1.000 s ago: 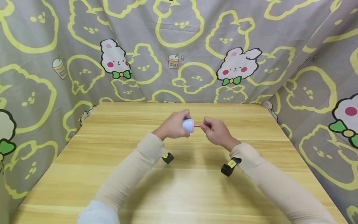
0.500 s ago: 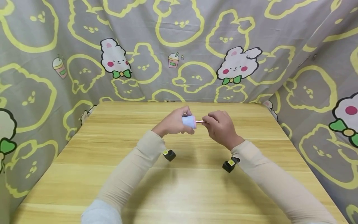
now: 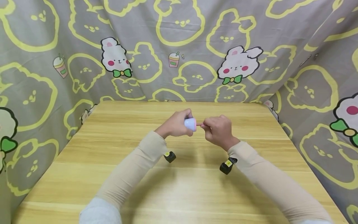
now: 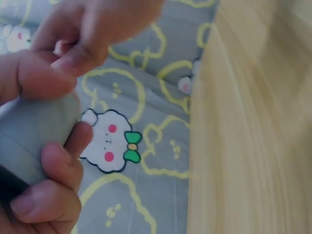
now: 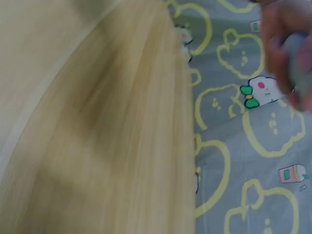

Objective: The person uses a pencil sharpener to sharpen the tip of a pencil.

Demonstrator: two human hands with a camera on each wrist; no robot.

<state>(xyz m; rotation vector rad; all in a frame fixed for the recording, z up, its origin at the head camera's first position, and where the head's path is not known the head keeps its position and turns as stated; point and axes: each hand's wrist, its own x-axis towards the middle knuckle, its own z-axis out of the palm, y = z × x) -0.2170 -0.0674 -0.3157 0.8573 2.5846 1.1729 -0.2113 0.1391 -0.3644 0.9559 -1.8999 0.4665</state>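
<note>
Over the far middle of the table, my left hand point(image 3: 175, 125) grips a light-blue pencil sharpener point(image 3: 190, 124) with a pink rim, held sideways. A thin reddish pencil point(image 3: 199, 124) runs from the rim into my right hand point(image 3: 219, 130), which pinches it between thumb and curled fingers. In the left wrist view, the sharpener point(image 4: 41, 127) looks greyish, with fingers and thumb wrapped around it; my right hand point(image 4: 100, 36) is close beside its end. The right wrist view catches only part of my left hand point(image 5: 277, 51) and the sharpener, blurred. The pencil's tip is hidden.
The wooden table point(image 3: 179, 189) spreads below both hands. A grey curtain point(image 3: 195, 37) with yellow outlines and white rabbits hangs behind and at both sides. Each wrist wears a small black camera point(image 3: 169, 156).
My right hand has twisted back and forth at the pencil, rising a little and then lowering. My left hand has kept its grip on the sharpener, with small tilts and shifts.
</note>
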